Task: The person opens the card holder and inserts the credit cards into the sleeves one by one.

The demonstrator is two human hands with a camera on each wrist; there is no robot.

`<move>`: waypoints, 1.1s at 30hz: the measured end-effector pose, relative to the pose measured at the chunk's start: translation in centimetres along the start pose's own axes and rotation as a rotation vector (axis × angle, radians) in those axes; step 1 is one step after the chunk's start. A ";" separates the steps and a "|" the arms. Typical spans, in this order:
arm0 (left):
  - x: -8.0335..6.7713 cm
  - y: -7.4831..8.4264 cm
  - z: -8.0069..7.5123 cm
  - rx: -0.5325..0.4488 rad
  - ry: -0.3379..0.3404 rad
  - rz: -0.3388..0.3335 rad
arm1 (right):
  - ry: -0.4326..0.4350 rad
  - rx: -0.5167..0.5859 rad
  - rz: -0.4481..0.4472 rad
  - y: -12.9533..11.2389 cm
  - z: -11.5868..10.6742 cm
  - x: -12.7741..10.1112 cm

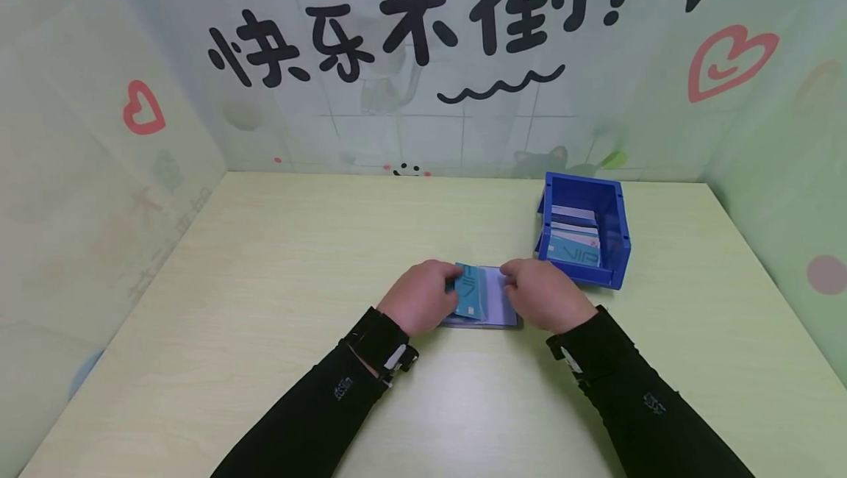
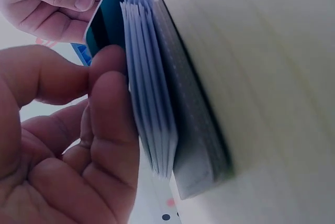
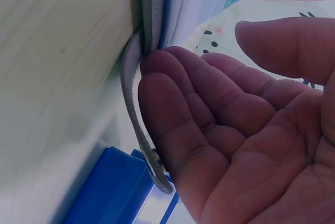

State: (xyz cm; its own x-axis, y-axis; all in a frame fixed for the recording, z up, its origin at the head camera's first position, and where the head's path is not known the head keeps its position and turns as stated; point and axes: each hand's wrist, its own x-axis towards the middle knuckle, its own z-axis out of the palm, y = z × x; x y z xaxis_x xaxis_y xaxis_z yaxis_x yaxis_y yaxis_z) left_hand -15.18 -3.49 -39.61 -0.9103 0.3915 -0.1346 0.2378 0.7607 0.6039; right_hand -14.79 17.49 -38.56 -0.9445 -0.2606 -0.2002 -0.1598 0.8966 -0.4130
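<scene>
A card-holder book [image 1: 501, 301] with a grey cover and a stack of clear sleeves [image 2: 149, 93] lies open on the table. Over its left part sits a teal card [image 1: 470, 293]; its dark-striped back [image 2: 107, 28] shows in the left wrist view. My left hand [image 1: 423, 298] pinches the card's edge between thumb and fingers, beside the sleeves. At the book's right side is my right hand [image 1: 545, 290], fingers relaxed against the edge and thumb held apart, gripping nothing. A narrow strap [image 3: 133, 109] of the holder runs behind these fingers.
A blue bin [image 1: 615, 243] stands behind and right of my right hand, with several cards [image 1: 573, 248] upright inside. Printed cloth walls [image 1: 397, 132] border the pale wooden table [image 1: 298, 243] at the back and both sides.
</scene>
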 end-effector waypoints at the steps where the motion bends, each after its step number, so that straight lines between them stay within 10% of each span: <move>1: 0.0 0.0 0.0 0.006 -0.004 0.005 | -0.001 0.000 0.000 0.0 0.0 0.0; 33: -0.4 0.7 0.8 0.110 -0.029 0.053 | -0.009 0.018 -0.004 -0.2 0.4 0.1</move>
State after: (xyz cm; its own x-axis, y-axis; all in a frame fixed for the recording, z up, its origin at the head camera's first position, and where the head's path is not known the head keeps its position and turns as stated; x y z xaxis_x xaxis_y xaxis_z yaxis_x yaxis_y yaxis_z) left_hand -14.35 -2.70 -39.77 -0.8856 0.4465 -0.1281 0.3229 0.7899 0.5213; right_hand -14.71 17.15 -38.87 -0.9412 -0.2671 -0.2067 -0.1580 0.8892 -0.4293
